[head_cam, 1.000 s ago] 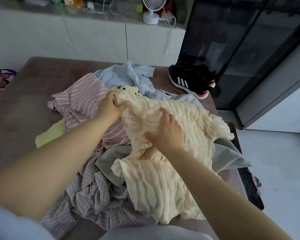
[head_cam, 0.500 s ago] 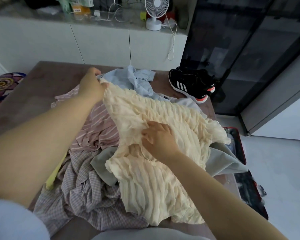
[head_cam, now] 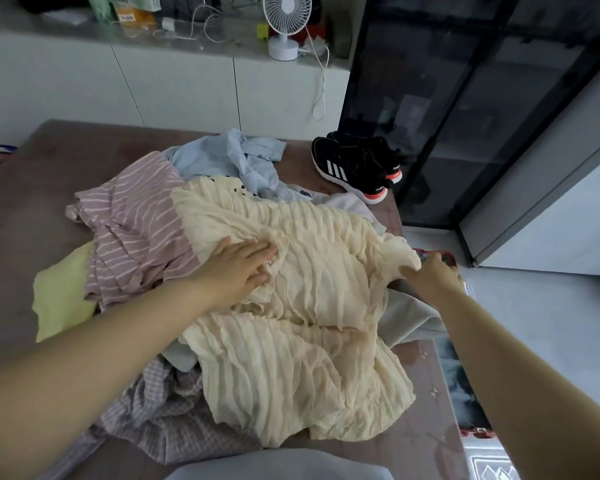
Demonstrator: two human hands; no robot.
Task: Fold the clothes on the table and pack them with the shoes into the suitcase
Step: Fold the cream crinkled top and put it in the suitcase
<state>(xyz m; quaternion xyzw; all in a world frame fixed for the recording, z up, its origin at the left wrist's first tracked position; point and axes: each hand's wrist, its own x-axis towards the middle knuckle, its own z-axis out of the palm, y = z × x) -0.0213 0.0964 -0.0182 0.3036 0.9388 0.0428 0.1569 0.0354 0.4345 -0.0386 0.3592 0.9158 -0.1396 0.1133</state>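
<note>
Your left hand (head_cam: 238, 268), moved down, is pressing flat on the cream top (head_cam: 309, 244), your right hand (head_cam: 430, 277) is gripping its edge; folding is just starting.

Crinkled matt cream cloth top (head_cam: 309, 271), glossy dark glass cabinet (head_cam: 465, 98), white plastic fan (head_cam: 284, 26)

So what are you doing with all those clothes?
A person is working through a heap of clothes on the table. The left hand presses flat on a crinkly cream top, while the right hand grips its right edge, spreading it over the pile. Under it lie a pink striped piece, a light blue shirt and a checked garment. Nothing looks folded yet, and the black shoes sit at the table's far corner.
</note>
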